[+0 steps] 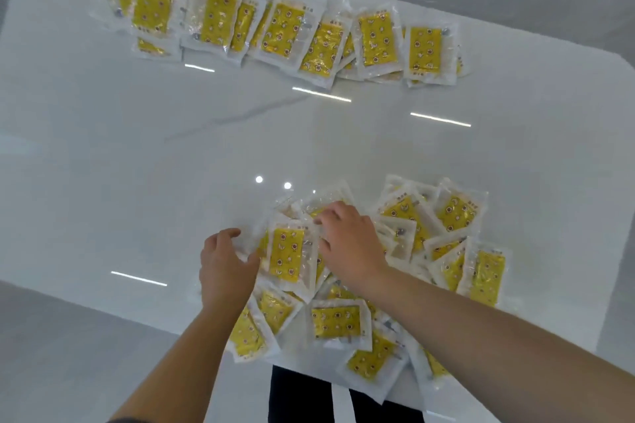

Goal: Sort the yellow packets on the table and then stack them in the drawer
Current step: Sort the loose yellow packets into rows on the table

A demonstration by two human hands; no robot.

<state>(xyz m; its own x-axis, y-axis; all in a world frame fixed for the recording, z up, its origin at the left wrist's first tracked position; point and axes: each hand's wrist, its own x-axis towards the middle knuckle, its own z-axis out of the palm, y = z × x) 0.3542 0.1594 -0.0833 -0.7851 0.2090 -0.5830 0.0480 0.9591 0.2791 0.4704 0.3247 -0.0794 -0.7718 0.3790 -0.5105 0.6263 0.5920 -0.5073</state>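
Several yellow packets in clear wrappers lie in a loose pile (405, 251) at the near edge of the white table (171, 165). One upright packet (288, 256) lies on top of the pile between my hands. My left hand (223, 268) holds this packet's left edge, thumb against it and fingers curled. My right hand (347, 244) rests on the pile just right of the packet, its fingertips pinching the packet's top right corner. A row of overlapping yellow packets (285, 31) lies along the table's far side.
The glossy table top reflects ceiling lights in its middle. Grey floor (51, 354) shows beyond the table's near left edge. Dark trouser legs (302, 395) show below the near edge. No drawer is in view.
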